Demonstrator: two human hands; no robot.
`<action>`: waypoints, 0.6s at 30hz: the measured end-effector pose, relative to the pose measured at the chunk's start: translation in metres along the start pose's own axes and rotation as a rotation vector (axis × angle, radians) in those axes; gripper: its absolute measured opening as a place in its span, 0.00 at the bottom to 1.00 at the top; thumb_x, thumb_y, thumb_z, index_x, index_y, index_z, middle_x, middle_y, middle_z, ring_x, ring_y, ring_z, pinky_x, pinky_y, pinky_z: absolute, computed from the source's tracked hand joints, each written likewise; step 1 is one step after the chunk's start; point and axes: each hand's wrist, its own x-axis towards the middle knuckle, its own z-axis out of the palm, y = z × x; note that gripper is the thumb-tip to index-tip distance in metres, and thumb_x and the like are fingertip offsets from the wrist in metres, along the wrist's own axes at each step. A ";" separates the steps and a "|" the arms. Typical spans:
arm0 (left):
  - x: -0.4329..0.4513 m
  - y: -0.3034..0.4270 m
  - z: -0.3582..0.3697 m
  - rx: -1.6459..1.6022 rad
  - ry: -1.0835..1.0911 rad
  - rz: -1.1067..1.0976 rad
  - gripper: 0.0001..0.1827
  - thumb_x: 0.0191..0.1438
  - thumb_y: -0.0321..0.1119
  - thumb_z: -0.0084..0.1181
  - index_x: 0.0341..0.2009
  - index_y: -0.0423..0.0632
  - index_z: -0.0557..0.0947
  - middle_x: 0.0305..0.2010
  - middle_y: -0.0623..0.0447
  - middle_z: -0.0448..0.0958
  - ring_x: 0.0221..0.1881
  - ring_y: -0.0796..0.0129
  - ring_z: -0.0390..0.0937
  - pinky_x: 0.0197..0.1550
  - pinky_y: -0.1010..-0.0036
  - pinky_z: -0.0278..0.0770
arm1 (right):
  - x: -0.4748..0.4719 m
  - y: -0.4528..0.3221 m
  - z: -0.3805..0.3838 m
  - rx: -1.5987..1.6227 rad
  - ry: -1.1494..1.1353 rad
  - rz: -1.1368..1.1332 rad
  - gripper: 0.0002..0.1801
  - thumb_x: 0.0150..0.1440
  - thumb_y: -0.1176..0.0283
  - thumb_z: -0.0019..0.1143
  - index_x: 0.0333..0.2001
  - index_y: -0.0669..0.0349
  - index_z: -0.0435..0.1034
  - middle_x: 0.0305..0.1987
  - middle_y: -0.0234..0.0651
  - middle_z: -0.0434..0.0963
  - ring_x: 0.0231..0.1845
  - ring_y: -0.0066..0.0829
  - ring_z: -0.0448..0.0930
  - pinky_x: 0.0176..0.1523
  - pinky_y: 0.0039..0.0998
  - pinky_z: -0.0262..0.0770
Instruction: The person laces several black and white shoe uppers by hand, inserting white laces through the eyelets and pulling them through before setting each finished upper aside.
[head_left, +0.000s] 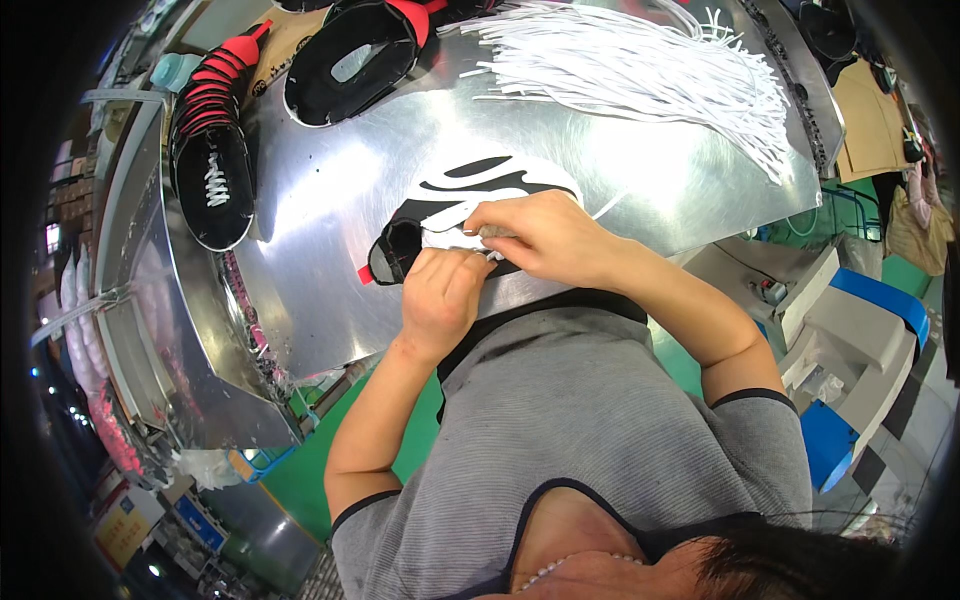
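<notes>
A black-and-white shoe upper (476, 196) with a red heel tab lies sideways on the metal worktable (322, 300), just in front of my body. My left hand (444, 296) grips its near edge at the lacing area, fingers bent. From the other side, my right hand (551, 232) pinches the upper around the eyelets and tongue, with thumb and forefinger close together. Bits of white lace show between the fingertips, but the fingers hide which hand holds them. A white lace end (611, 204) sticks out past the toe.
A thick bundle of white shoelaces (630, 67) lies at the back right. Nested black-and-red uppers (215, 165) run along the left edge, and another black upper (352, 64) sits at the back. A grey-and-blue plastic bin (847, 337) stands on the right, below the tabletop.
</notes>
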 end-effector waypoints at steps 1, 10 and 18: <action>-0.001 0.000 0.000 0.002 -0.007 0.006 0.16 0.45 0.21 0.67 0.36 0.45 0.73 0.28 0.52 0.77 0.26 0.59 0.74 0.30 0.68 0.69 | 0.000 -0.001 -0.001 0.060 -0.003 -0.022 0.09 0.59 0.69 0.54 0.43 0.58 0.73 0.31 0.39 0.81 0.31 0.43 0.81 0.36 0.38 0.75; -0.003 -0.001 0.003 -0.019 0.012 0.033 0.18 0.45 0.22 0.68 0.38 0.45 0.73 0.29 0.52 0.78 0.27 0.60 0.75 0.32 0.68 0.71 | -0.003 0.004 0.001 0.014 -0.006 0.110 0.12 0.57 0.70 0.58 0.44 0.61 0.75 0.28 0.42 0.81 0.32 0.35 0.83 0.38 0.31 0.76; 0.001 -0.002 -0.010 -0.086 -0.152 -0.087 0.14 0.47 0.25 0.66 0.37 0.44 0.75 0.30 0.50 0.79 0.29 0.59 0.77 0.33 0.70 0.72 | 0.007 -0.019 -0.032 0.808 0.378 0.157 0.09 0.57 0.76 0.62 0.42 0.65 0.78 0.38 0.31 0.83 0.39 0.16 0.81 0.45 0.22 0.77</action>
